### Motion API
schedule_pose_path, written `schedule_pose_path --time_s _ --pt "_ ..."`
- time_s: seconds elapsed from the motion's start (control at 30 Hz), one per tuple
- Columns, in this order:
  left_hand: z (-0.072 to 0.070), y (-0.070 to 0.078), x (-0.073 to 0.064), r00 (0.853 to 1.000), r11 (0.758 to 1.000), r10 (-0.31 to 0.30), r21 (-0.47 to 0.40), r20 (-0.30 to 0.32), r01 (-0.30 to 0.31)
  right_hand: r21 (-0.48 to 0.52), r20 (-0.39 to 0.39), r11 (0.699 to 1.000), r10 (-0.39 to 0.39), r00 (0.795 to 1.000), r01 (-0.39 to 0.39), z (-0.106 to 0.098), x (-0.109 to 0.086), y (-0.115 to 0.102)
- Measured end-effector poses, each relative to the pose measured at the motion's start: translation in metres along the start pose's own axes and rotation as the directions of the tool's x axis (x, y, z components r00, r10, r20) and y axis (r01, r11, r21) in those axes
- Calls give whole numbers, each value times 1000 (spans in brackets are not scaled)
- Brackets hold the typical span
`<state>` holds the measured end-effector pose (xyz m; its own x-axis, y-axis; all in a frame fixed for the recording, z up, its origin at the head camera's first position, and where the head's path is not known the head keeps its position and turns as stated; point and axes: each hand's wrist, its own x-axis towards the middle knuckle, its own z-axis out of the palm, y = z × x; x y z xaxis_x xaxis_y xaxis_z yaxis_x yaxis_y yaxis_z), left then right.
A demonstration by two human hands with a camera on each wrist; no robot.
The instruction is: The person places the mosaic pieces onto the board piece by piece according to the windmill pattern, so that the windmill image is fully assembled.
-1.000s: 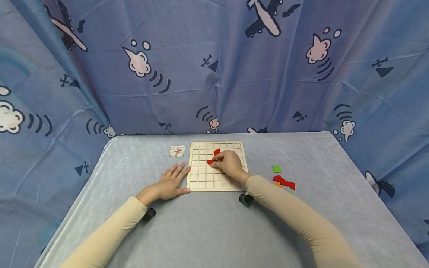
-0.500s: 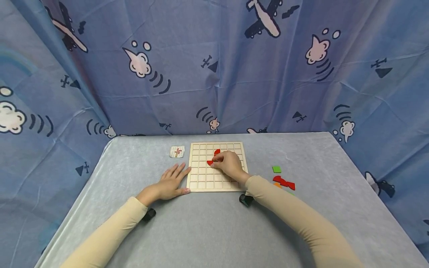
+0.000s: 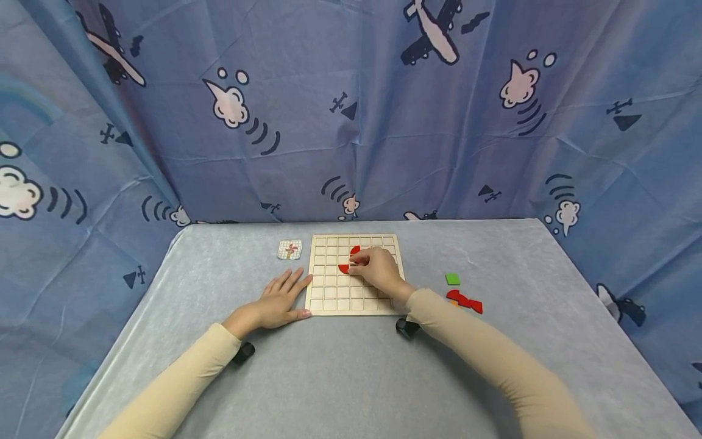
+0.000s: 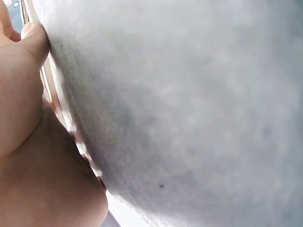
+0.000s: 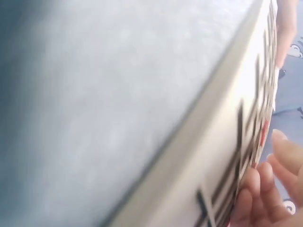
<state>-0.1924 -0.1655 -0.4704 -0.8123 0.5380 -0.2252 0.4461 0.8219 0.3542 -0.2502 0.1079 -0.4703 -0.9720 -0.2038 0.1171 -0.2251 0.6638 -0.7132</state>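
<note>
A pale wooden grid board [image 3: 326, 292] lies mid-table. My left hand [image 3: 276, 303] rests flat with spread fingers, its index fingertip and thumb at the board's left edge; in the left wrist view the thumb [image 4: 35, 40] is beside that edge. On the board sit two red rounded pieces, an upper piece [image 3: 355, 250] and a lower-left piece [image 3: 343, 269]. My right hand [image 3: 378, 268] is low over the board, its bent fingertips right at the lower-left piece's right side. In the right wrist view, the fingers [image 5: 279, 151] are parted, with nothing seen between them.
A small card [image 3: 289, 249] with a pinwheel picture on a grid lies left of the board. To the right are a green square [image 3: 452, 279], several red pieces [image 3: 464, 301] and a partly hidden orange piece [image 3: 454, 303]. A patterned blue curtain [image 3: 351, 122] stands behind the table.
My right hand has shifted slightly right, uncovering more of the lower-left red piece, which stays in its place on the board. The left hand holds its position.
</note>
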Motion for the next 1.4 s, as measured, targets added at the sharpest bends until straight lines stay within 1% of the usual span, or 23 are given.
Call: schedule_pose_path --time_s 0.2,0.3,0.43,0.67,0.87,0.97,1.07,1.17,1.27,1.4 --pt "1 0 -1 1000 1000 -4 -5 0 4 80 56 994 -74 996 69 -24 -4 8" --pt "1 -1 0 1000 1000 -8 2 6 8 98 88 992 -89 992 80 -41 -9 17" --pt "1 -1 1 1000 1000 -11 3 15 11 110 135 991 -92 987 77 -69 -23 32" --pt "1 -2 0 1000 1000 -10 1 4 10 70 197 994 -94 976 82 -121 -49 70" --pt "0 -1 1 1000 1000 -9 7 3 9 20 269 999 -54 962 51 -153 -69 97" --pt "1 -2 1 1000 1000 -2 -3 -1 2 8 287 999 -39 957 38 -163 -75 109" --pt "3 -5 4 1000 1000 3 -10 -3 -3 17 284 999 -46 958 43 -170 -81 121" --pt "8 -10 7 1000 1000 7 -10 -11 -7 39 273 998 -51 961 42 -173 -85 130" --pt "12 -13 8 1000 1000 6 -4 -15 -6 42 264 999 -36 964 26 -174 -88 136" --pt "9 -10 6 1000 1000 8 -19 -13 -9 39 265 999 -22 964 12 -174 -89 142"
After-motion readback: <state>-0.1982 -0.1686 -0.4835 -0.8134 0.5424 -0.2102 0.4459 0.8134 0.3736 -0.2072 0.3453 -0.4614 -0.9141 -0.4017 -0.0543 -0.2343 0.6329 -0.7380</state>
